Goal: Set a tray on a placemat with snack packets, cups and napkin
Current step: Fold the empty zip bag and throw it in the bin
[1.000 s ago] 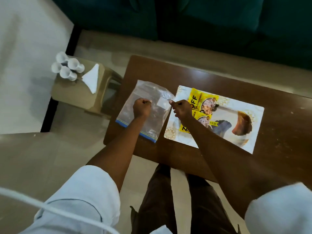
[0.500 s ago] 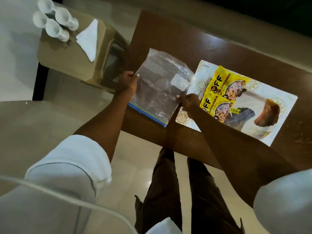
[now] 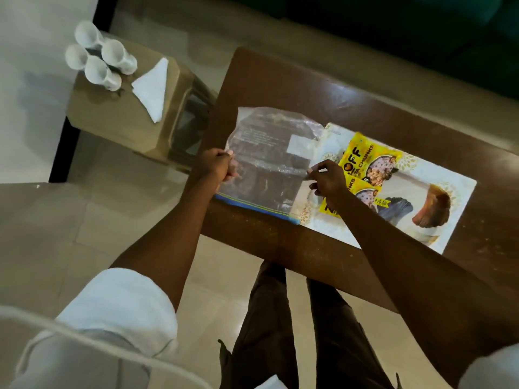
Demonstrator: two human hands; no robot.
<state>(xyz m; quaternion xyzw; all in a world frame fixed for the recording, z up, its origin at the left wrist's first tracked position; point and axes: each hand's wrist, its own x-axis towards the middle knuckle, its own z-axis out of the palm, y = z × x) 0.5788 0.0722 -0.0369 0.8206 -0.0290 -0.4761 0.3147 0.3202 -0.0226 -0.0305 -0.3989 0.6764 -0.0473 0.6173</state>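
Head view, looking down: a brown wooden table (image 3: 280,80) fills the middle and the three o'clock side of the frame. A clear plastic bag (image 3: 269,169) lies near the table's nine o'clock end, with a blue zip strip along its six o'clock edge and a pale label patch towards its two o'clock corner. The left hand (image 3: 214,167) grips the bag's nine o'clock edge, its fingers curled round the plastic. The right hand (image 3: 327,179) pinches the bag's three o'clock edge between thumb and fingertips.

The placemat (image 3: 438,192), white with printed food pictures, lies flat on the table at three o'clock from the bag, and the bag's edge overlaps its nine o'clock end. Two yellow snack packets (image 3: 362,161) lie on the placemat's nine o'clock half, one overlapping the other, just beside the right hand; the right wrist hides part of the nearer one.

A beige plastic stool (image 3: 118,116) stands on the pale floor at ten o'clock from the table, close to the table's corner. Four white cups (image 3: 98,60) stand touching in a cluster on the stool's far corner. The white napkin (image 3: 153,88), folded into a triangle, lies flat on the stool at four o'clock from the cups, just beside them.

The person's white rolled sleeves and dark trousers show at the six o'clock edge.
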